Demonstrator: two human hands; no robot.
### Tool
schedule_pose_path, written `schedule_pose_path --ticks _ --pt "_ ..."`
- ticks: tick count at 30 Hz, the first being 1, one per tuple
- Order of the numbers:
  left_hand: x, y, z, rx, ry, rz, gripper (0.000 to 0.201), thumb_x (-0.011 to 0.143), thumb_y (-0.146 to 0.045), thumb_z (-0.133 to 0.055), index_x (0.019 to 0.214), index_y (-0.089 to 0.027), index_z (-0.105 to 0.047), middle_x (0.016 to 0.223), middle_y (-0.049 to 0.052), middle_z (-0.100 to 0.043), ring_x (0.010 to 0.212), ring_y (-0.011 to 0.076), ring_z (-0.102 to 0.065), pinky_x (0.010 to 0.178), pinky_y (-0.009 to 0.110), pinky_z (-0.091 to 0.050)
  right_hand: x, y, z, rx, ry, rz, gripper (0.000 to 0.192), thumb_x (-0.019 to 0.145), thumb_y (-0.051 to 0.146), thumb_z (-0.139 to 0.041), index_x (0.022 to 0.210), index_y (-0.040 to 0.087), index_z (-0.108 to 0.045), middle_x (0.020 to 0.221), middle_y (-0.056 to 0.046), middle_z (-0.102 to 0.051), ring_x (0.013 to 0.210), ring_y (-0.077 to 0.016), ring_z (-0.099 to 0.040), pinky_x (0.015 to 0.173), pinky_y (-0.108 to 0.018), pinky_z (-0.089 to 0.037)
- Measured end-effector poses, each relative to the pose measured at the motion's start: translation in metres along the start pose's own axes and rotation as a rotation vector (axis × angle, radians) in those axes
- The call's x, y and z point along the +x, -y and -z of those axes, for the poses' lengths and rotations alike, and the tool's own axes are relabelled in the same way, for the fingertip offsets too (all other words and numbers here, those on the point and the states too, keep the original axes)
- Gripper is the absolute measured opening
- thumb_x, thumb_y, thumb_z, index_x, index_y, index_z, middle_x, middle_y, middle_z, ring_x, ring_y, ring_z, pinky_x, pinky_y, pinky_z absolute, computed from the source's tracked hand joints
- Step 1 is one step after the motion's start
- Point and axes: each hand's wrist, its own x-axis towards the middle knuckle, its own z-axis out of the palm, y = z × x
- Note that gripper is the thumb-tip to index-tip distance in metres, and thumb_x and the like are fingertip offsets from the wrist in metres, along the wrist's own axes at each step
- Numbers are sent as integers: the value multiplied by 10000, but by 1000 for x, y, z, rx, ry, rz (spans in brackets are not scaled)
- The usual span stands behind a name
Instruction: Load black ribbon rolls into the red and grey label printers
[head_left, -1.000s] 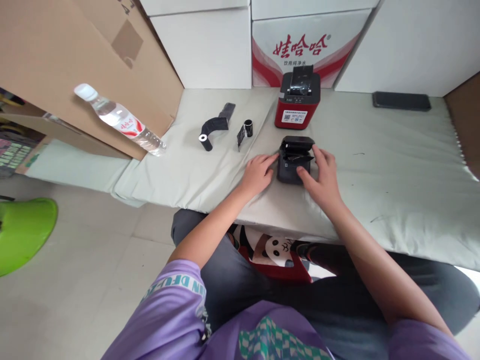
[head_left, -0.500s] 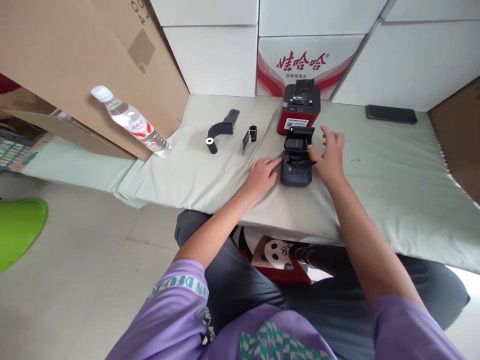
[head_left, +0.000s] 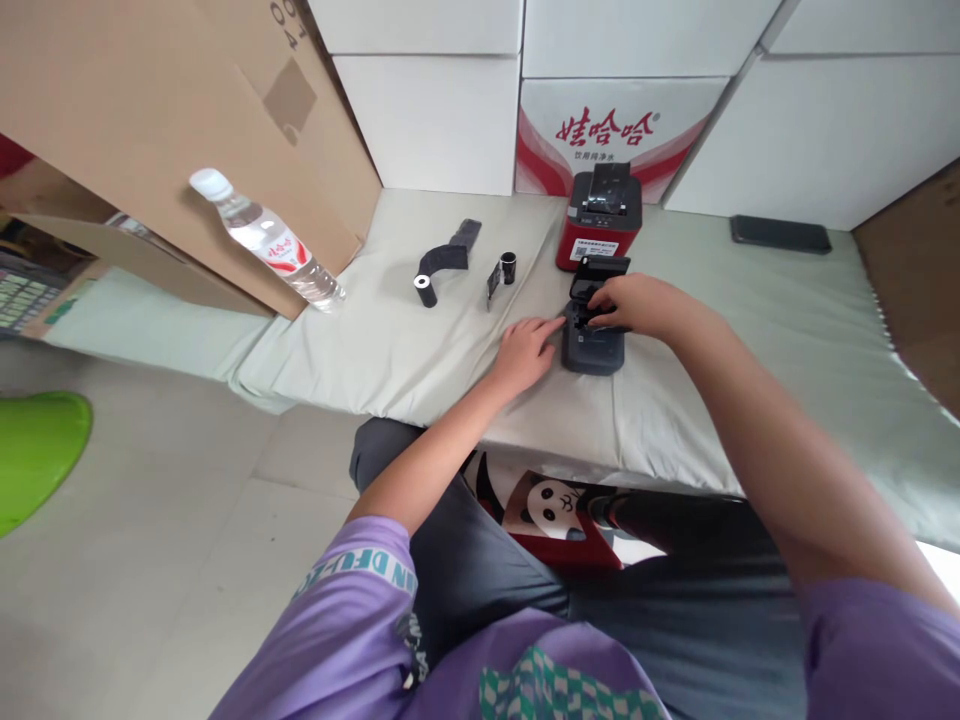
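Observation:
A small dark portable printer [head_left: 592, 352] lies on the cloth with its lid [head_left: 600, 267] raised at the back. My right hand [head_left: 637, 305] comes over it from the right, thumb and fingers pinched down inside its compartment. What they hold there is hidden. My left hand [head_left: 523, 352] lies flat on the cloth, fingers stretched out, the index fingertip at the printer's left side. Left of it stand a short black paper roll [head_left: 508, 268] with a loose end and another black roll [head_left: 425, 291] with a long strip trailing behind.
Directly behind the portable printer stands a red and black printer [head_left: 600, 222]. A water bottle [head_left: 274, 245] leans against the cardboard box [head_left: 225, 130] at left. A phone [head_left: 780, 234] lies at the back right, before stacked white boxes [head_left: 435, 125].
My right hand has swung from the printer's right edge over its opening, and its spread fingers have closed inside. My left hand has stayed in place.

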Motion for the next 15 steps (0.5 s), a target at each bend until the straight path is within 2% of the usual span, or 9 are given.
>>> schedule_pose_path --ticks 2,6,9,15 --pt "0 2 -1 -2 -3 -4 617 1033 -120 -485 1628 -214 -618 1536 120 -716 1512 281 -601 1293 464 -429 3 13 11 -144 85 -28 385 955 370 -743 1291 210 -842 1205 -146 -838 1020 -332 -757 737 -389 -496" --pt "2 5 -4 9 -6 1 618 1021 -118 -491 1614 -225 -628 1520 119 -727 1502 278 -608 1295 464 -432 -2 41 17 -326 46 -24 394 963 270 -719 1336 174 -803 1361 -209 -795 1162 -387 -767 789 -411 -534" --pt "2 5 -5 7 -13 -5 624 1014 -117 -491 1611 -230 -630 1531 118 -726 1504 279 -606 1290 468 -435 -5 49 13 -357 37 8 383 962 205 -694 1331 168 -790 1368 -210 -798 1166 -395 -772 808 -420 -543" --pt "2 4 -3 13 -1 -3 627 1017 -126 -487 1620 -228 -627 1539 116 -723 1496 285 -606 1280 474 -435 -1 49 13 -370 46 -50 360 957 266 -716 1287 151 -803 1319 -223 -811 1102 -385 -781 746 -410 -514"
